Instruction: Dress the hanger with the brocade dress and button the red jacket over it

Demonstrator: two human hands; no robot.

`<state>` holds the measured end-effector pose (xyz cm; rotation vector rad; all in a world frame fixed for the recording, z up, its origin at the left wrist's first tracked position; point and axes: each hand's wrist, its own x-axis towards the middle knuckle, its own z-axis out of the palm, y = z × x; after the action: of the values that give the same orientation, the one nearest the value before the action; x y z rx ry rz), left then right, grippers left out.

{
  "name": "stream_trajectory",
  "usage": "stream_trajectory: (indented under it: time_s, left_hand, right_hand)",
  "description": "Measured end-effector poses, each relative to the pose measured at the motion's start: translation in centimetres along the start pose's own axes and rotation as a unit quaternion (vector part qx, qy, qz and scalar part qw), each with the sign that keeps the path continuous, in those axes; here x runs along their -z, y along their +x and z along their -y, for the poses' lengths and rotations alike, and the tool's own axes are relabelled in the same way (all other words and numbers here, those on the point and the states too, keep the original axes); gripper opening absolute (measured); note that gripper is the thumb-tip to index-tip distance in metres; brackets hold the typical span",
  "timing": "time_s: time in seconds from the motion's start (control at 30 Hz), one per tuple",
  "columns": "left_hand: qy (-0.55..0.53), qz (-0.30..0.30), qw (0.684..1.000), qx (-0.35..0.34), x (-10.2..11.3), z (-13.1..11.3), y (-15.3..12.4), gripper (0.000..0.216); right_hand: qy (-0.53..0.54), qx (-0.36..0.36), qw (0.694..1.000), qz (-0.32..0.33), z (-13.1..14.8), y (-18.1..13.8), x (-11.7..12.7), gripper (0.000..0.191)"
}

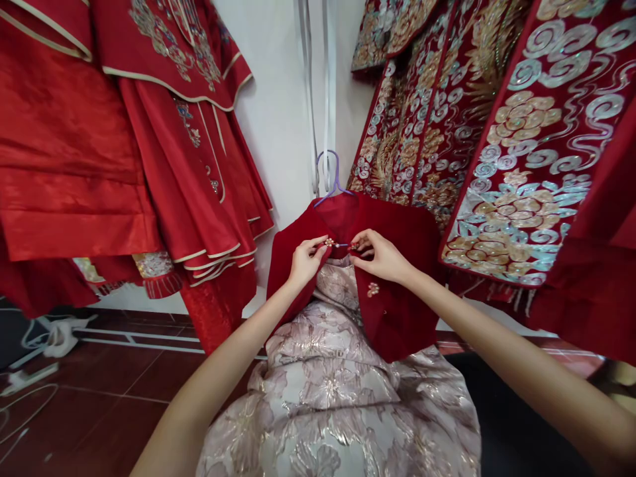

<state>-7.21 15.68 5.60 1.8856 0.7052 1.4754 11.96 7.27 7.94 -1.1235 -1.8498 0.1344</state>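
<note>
Dark red floor tiles [99,411] lie below, a white wall [278,99] ahead. My left hand [305,260] and right hand [380,255] pinch the beaded clasp [336,244] at the neck of a red velvet jacket [397,291] on a purple hanger [332,175]. Embroidered red robes [497,132] crowd both sides, cut off by the frame. The clasp's detail is too small to read.

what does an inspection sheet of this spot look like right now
surface: dark red tiled floor
job's things: dark red jacket on a purple hanger, over a pale floral brocade skirt; pearl clasp at the collar
clutter: nothing seen
fingers: left hand and right hand both pinch the clasp
cables: white cords on the floor at left
surroundings: red embroidered robes left, sequinned garments right, white wall
</note>
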Motion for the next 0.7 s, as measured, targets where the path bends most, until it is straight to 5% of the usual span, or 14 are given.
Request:
stream_trajectory:
  time_s: [0.23,0.7]
  left_hand:
    - [-0.093,-0.009,0.993,0.070,0.1,-0.7,-0.5,0.031]
    - [-0.313,0.031,0.930,0.190,0.7,-1.7,-1.0,0.039]
  right_hand:
    - [0.013,-0.013,1.000,-0.012,-0.2,0.7,-0.8,0.016]
    - [0.041,0.027,0.999,0.013,-0.2,2.2,-1.8,0.013]
